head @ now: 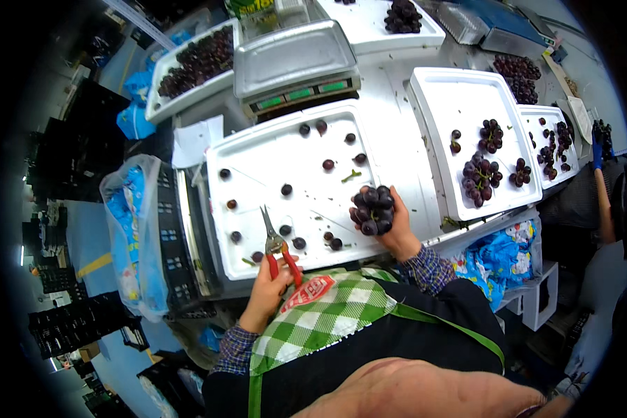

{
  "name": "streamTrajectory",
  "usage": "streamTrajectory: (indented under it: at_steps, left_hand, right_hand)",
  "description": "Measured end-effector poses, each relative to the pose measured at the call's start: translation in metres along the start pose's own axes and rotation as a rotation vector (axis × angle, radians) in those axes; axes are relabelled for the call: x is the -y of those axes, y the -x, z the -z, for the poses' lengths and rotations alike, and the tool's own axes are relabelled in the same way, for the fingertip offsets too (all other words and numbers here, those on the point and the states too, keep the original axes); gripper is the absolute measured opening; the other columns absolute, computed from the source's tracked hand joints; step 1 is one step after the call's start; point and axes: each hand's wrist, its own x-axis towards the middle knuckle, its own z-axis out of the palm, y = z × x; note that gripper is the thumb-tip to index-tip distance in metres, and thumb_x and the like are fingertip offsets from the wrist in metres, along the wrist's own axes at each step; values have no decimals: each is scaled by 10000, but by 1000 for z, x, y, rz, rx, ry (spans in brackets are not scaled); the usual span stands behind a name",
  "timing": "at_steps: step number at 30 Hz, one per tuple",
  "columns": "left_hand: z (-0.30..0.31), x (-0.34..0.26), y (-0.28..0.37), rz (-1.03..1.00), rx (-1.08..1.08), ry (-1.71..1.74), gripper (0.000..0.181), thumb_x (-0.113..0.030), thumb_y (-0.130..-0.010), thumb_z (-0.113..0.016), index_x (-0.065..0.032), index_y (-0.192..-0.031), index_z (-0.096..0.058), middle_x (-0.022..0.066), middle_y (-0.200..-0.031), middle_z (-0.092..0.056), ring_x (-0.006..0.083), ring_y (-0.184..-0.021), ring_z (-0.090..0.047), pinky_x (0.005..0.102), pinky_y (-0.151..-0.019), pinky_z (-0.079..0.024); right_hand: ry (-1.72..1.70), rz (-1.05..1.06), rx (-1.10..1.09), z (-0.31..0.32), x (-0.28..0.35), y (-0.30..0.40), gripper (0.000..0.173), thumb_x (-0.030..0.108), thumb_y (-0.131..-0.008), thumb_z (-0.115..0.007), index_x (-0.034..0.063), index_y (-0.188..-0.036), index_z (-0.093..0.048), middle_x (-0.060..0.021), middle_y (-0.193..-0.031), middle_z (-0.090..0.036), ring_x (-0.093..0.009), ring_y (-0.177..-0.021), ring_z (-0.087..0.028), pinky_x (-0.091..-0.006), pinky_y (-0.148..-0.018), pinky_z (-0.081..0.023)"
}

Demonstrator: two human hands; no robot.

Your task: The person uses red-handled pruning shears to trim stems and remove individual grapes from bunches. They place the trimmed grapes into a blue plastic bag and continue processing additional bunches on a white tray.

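My left hand (pixel 271 290) holds red-handled pruning shears (pixel 277 245), their blades pointing away from me over the near left part of a white foam tray (pixel 292 157). In my right hand (pixel 399 230), palm up, rests a small bunch of dark grapes (pixel 373 210) above the tray's right edge. Several loose grapes (pixel 286 189) lie scattered in the tray. A green stem piece (pixel 351 175) and small dark scraps lie among them.
A digital scale (pixel 298 62) with a metal pan stands behind the tray. To the right, another foam tray (pixel 428 104) holds small grape bunches (pixel 482 177). A grape-filled tray (pixel 154 99) stands back left. Plastic-lined containers (pixel 501 256) flank me. Far right is a co-worker's blue-gloved hand (pixel 598 149).
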Motion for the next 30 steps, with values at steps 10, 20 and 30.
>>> streamTrajectory:
  at_steps: [10,20,30]
  left_hand:
    - [13,-2,2,-64,-22,180,385,-61,-892,-513,10,-1268,-477,117,-1107,-591,200,-1008,-612,318,-865,-497]
    - [45,11,-14,-144,139,-41,341,-82,-888,-536,25,-1211,-513,108,-1097,-611,201,-1011,-610,329,-907,-484]
    - [32,8,-9,-166,98,46,270,-82,-928,-525,43,-1167,-534,111,-1079,-630,203,-994,-636,330,-899,-498]
  right_hand:
    - [-30,83,-105,7,-17,15,610,594,-963,-335,101,-1245,-557,-106,-1131,-624,-290,-928,-631,-437,-698,-523]
    - [68,139,-159,4,-15,11,594,603,-950,-350,119,-1193,-594,-90,-1061,-651,-260,-883,-642,-395,-648,-512]
    - [126,145,-108,6,-6,15,581,600,-962,-318,133,-1171,-592,-81,-1078,-620,-247,-900,-614,-380,-660,-496]
